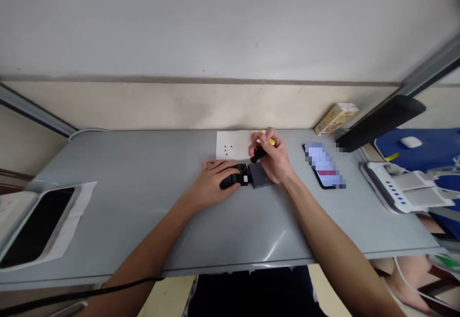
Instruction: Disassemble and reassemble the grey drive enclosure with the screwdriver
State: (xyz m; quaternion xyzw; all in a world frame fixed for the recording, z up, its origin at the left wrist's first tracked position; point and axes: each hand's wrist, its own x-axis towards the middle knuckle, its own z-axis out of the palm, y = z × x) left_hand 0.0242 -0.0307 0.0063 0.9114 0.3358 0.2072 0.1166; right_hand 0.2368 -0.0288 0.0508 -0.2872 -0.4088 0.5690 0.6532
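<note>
Black screwdriver [258, 154] sits gripped in the right hand [273, 156] above a grey box [260, 175]; the left hand's curled fingers [219, 169] clasp a black gadget [233, 179].

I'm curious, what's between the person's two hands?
In the head view, a dark grey box lies between the left hand and the right hand, beside a black gadget.

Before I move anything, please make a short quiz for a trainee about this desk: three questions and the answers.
1. What does the right hand hold?
2. True or false: the phone lies left of the white paper.
3. What does the left hand touch? A: cardboard box. B: black device. C: phone.

Key: 1. screwdriver; 2. false; 3. B.
</note>
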